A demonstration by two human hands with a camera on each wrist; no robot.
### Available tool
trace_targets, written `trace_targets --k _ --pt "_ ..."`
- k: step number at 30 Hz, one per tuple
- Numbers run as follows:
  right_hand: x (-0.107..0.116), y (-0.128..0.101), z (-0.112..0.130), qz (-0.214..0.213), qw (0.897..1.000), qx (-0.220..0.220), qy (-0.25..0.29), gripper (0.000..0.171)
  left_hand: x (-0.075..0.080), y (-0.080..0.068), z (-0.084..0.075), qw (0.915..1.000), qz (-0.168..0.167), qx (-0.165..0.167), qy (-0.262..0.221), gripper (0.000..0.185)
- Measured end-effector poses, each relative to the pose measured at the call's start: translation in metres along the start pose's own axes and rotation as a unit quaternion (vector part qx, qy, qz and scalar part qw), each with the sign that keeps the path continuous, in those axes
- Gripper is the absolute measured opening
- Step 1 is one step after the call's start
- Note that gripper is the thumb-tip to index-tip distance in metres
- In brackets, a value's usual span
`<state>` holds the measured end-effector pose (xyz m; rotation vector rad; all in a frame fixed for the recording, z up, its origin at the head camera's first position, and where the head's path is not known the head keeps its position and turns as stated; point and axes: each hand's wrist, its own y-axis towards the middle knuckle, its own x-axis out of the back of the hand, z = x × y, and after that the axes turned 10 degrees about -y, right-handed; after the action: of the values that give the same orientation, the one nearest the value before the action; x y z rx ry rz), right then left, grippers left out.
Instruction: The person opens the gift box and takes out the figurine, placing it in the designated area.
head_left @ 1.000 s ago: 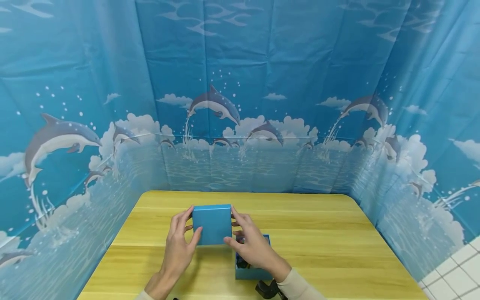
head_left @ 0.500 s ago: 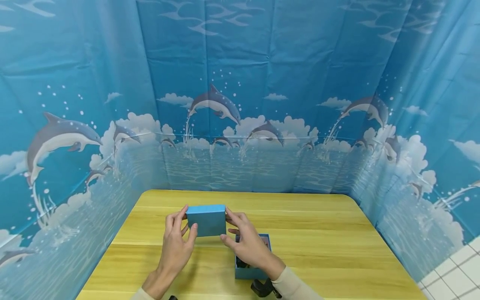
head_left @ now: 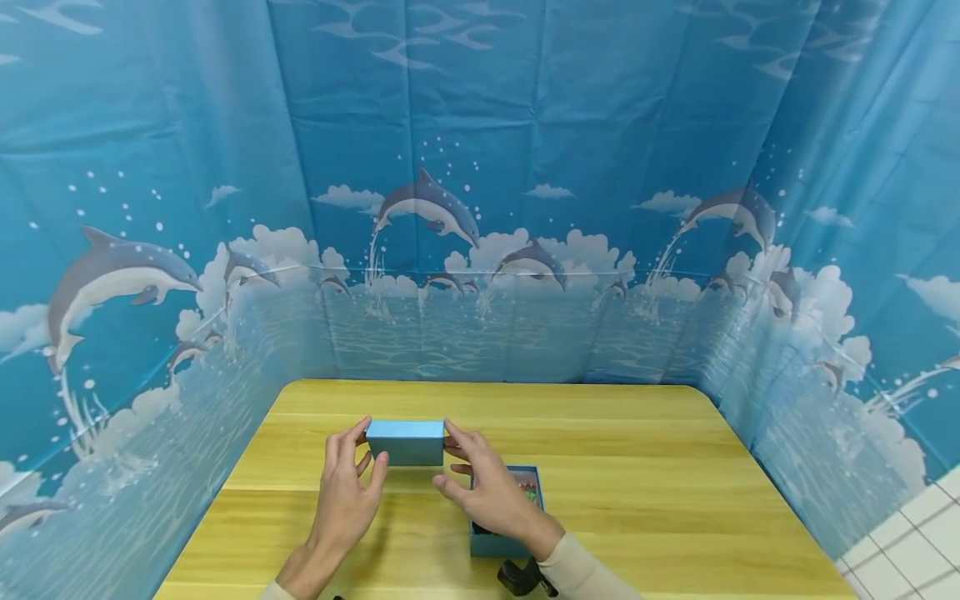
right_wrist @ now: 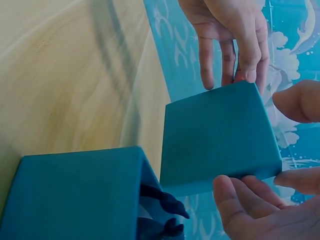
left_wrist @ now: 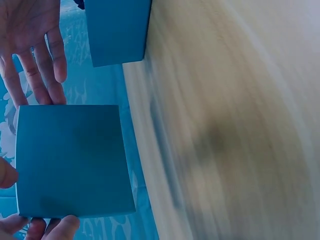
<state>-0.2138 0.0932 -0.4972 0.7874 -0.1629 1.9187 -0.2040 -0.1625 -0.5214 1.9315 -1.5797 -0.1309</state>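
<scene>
Both hands pinch the blue box lid (head_left: 406, 440) by its ends above the wooden table (head_left: 637, 467): my left hand (head_left: 347, 492) w/ thumb & fingertips, right hand (head_left: 489, 492) likewise. Open blue box (head_left: 507, 543) sits just beside, under my right wrist.

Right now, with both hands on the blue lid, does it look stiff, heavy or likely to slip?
The blue lid probably is stiff: its faces and edges stay flat between the left hand and right hand. It seems light, since only fingertips carry it above the table. Its smooth surface might slip a little in so shallow a pinch.
</scene>
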Motion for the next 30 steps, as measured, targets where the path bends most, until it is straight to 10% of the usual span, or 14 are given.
trace_targets --k 10,30 --pt "-0.002 0.002 -0.005 0.03 0.999 -0.006 -0.029 0.076 0.004 -0.012 0.026 0.9983 -0.013 -0.053 0.023 0.055" --pt "-0.006 0.001 -0.005 0.05 0.989 -0.031 -0.135 0.075 0.011 -0.022 0.024 0.997 0.037 0.011 0.067 0.05"
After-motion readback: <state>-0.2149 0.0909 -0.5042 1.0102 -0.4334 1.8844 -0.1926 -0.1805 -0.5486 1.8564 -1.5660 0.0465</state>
